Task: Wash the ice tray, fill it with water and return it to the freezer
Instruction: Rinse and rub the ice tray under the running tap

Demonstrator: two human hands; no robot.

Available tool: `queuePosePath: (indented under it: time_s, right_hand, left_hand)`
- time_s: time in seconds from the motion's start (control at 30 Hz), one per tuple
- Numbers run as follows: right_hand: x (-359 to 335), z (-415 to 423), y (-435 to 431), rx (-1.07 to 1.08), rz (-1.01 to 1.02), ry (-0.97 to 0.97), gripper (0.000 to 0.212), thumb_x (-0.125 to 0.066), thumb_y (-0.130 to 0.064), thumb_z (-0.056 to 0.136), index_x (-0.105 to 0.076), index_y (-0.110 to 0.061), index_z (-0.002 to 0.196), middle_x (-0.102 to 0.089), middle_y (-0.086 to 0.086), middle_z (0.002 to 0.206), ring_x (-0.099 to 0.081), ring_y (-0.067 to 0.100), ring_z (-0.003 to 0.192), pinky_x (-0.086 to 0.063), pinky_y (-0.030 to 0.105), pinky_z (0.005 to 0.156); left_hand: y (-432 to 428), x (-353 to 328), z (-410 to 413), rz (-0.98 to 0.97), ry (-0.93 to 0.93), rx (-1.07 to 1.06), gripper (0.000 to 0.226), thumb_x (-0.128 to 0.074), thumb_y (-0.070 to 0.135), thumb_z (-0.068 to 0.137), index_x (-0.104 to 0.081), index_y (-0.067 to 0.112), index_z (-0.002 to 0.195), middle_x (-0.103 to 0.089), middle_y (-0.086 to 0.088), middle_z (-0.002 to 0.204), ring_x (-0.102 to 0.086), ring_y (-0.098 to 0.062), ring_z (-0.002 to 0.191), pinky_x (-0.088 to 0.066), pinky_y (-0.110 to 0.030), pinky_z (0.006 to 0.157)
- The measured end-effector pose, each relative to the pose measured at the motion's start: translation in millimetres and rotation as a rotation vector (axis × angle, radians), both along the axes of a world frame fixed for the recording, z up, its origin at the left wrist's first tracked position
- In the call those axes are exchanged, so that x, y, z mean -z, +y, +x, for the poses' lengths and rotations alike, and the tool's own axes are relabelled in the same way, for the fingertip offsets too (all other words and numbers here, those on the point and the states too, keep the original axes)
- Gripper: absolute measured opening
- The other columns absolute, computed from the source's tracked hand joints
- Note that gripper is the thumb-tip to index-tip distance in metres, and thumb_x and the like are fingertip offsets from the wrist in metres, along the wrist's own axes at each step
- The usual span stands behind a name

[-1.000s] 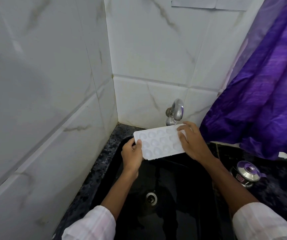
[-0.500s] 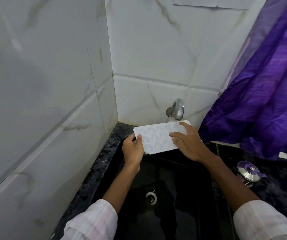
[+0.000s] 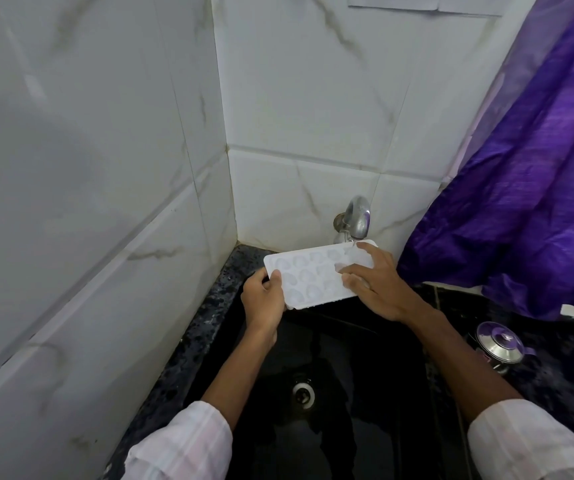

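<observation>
Near edge: two pale checked sleeves [image 3: 181, 441], forearms reaching forward over a black sink [image 3: 375, 427]. Sink basin looks wet, round drain [image 3: 303, 394] between the forearms. Speckled dark counter [image 3: 192, 344] wraps the sink on left and right.

Left hand [image 3: 264, 301] grips the left short end of the white ice tray [image 3: 308, 277], thumb over the top rim, fingers curled under. Right hand [image 3: 380, 285] lies on the tray's right part, fingers spread flat across the cavities, thumb at the near edge; whether it clamps the tray or only presses on it can't be told. Tray is held in the air above the back of the sink, cavities up, roughly level, far right corner just under the tap [image 3: 356, 218].

Right of the sink on the counter: small steel pot with a purple lid [image 3: 498, 344]. Behind it a purple curtain [image 3: 527, 202]. Farthest: white marble-pattern wall tiles [image 3: 296, 98] meeting in a corner, tap mounted on the back wall.
</observation>
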State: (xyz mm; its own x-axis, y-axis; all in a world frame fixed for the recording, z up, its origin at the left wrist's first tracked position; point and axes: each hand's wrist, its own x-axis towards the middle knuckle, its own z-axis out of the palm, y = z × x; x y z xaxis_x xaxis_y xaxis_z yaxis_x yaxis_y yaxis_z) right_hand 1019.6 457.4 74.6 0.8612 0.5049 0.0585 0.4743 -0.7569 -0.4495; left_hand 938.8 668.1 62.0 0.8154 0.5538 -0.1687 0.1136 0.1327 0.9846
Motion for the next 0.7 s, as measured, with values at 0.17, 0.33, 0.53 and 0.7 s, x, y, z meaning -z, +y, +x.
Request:
queuePosePath:
  time_s: [0.17, 0.33, 0.53, 0.7]
  right_hand:
    - [-2.6, -0.8, 1.2, 0.049, 0.005, 0.065, 0.033, -0.042, -0.054, 0.097, -0.059, -0.041, 0.123, -0.006, -0.001, 0.161, 0.001, 0.024, 0.147, -0.011, 0.047, 0.117]
    - [-1.9, -5.0, -0.8, 0.043, 0.025, 0.089, 0.043, -0.045, -0.069, 0.086, -0.058, -0.047, 0.121, -0.010, -0.005, 0.160, -0.002, 0.023, 0.146, -0.014, 0.047, 0.118]
    - [-9.8, -6.0, 0.4, 0.072, 0.043, 0.033, 0.038, -0.045, -0.060, 0.092, -0.064, -0.037, 0.116, -0.013, 0.004, 0.160, -0.005, 0.027, 0.147, -0.015, 0.048, 0.117]
    - [-8.5, -9.0, 0.4, 0.053, 0.051, 0.015, 0.036, -0.049, -0.057, 0.092, -0.065, -0.039, 0.119, -0.017, 0.005, 0.159, -0.007, 0.026, 0.146, -0.012, 0.044, 0.118]
  left_hand:
    - [-4.2, 0.8, -1.2, 0.055, -0.006, 0.025, 0.024, -0.048, 0.023, 0.102, -0.064, 0.035, 0.088, -0.075, -0.001, 0.094, -0.074, -0.017, 0.086, -0.062, -0.052, 0.075]
    - [-5.0, 0.9, -0.5, 0.061, -0.002, 0.017, 0.022, -0.048, 0.023, 0.101, -0.065, 0.034, 0.091, -0.075, -0.001, 0.095, -0.074, -0.018, 0.086, -0.062, -0.052, 0.075]
    - [-11.0, 2.0, -1.5, 0.018, 0.002, 0.012, 0.021, -0.048, 0.021, 0.102, -0.065, 0.028, 0.091, -0.075, -0.004, 0.095, -0.074, -0.020, 0.086, -0.062, -0.053, 0.073]
    - [-12.7, 3.2, -3.1, -0.002, -0.002, -0.004, 0.018, -0.048, 0.021, 0.103, -0.066, 0.023, 0.100, -0.075, -0.005, 0.096, -0.074, -0.019, 0.085, -0.063, -0.050, 0.073]
